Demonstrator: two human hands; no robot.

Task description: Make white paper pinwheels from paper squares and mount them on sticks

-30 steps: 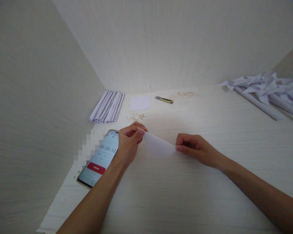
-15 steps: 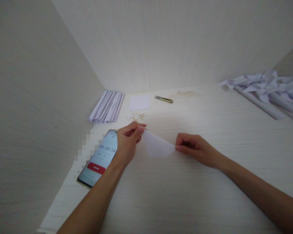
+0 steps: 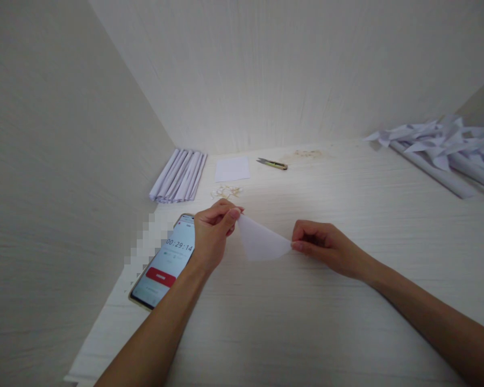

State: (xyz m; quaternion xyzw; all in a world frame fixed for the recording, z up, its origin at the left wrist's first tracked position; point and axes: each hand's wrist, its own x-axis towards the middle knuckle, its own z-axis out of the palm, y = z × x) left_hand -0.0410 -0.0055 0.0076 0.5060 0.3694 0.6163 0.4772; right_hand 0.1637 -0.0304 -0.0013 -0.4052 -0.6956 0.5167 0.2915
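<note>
A white sheet of paper point(image 3: 262, 241) is stretched at a slant between my two hands, its upper edge running down to the right. My left hand point(image 3: 214, 228) pinches the upper left corner between thumb and fingers. At the lower right corner, my right hand point(image 3: 320, 244) grips the paper with thumb and curled fingers. Just beyond my left hand lies a small heap of cotton swabs or similar thin sticks with white ends point(image 3: 227, 192). A phone point(image 3: 167, 263) showing a timer lies partly hidden behind my left hand and forearm.
Rolled white paper tubes point(image 3: 179, 176) lie side by side at the back left. Near them are a flat white paper square point(image 3: 232, 169) and thread snips point(image 3: 272, 163). Paper pinwheels on rolled sticks point(image 3: 443, 148) are piled at the right. Walls point(image 3: 266, 70) enclose the table's back and left.
The whole view has shifted very slightly. Both hands keep the same hold on the paper, which has hardly moved.
</note>
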